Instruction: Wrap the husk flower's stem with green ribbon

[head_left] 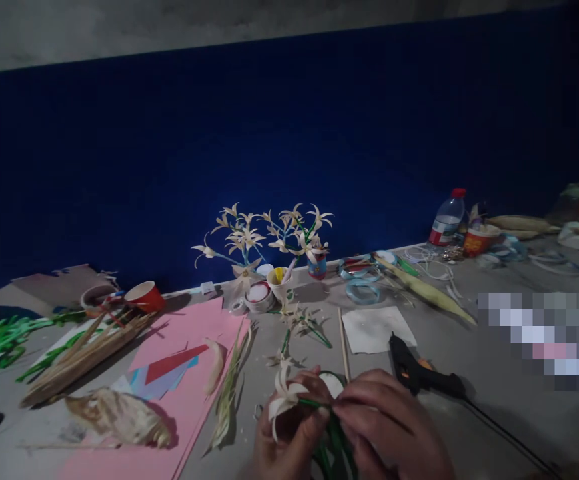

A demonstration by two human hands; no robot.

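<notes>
My left hand is closed around a handmade flower with pale, curled petals, which points to the left. A green stem runs from its base across to my right hand, whose fingers pinch it near the end. Below the fingers hangs a green strip; whether it is part of the stem I cannot tell. Just beyond my hands, a spray of similar flowers on green stems lies on the table. A white round object shows partly behind my fingers.
A black glue gun lies right of my hands, its cord trailing toward the front. Near it are a white sheet and a thin stick. Pink paper and dried husks lie left. Finished flowers and a bottle stand behind.
</notes>
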